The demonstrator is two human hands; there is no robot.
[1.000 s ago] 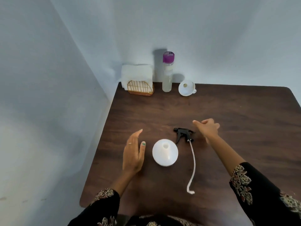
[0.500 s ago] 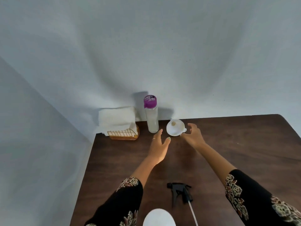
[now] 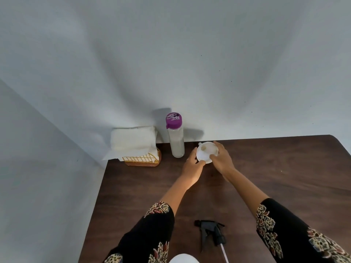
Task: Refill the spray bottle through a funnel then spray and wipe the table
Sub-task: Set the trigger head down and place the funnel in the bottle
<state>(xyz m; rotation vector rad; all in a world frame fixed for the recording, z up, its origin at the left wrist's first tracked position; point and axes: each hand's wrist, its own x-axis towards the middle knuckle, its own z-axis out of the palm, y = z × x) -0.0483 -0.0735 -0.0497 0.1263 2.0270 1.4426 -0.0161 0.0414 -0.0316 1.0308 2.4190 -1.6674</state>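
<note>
A white funnel [image 3: 205,151] is at the back of the dark wooden table [image 3: 284,177], near the wall. My right hand [image 3: 222,158] grips its right rim, and my left hand [image 3: 192,164] touches its left lower edge with fingers curled around it. A clear refill bottle with a purple cap [image 3: 175,137] stands upright just left of the funnel. The black spray trigger head [image 3: 210,232] with its white dip tube lies on the table near me. The top of the white spray bottle [image 3: 183,259] shows at the bottom edge.
A wicker holder with white paper napkins [image 3: 136,147] sits in the back left corner against the wall. Pale walls close off the back and left sides. The table's left edge runs diagonally down toward me.
Both hands have left the spray bottle area and reached to the back of the table. They closed on the funnel. The view tilted upward, so the spray bottle slid to the bottom edge.
</note>
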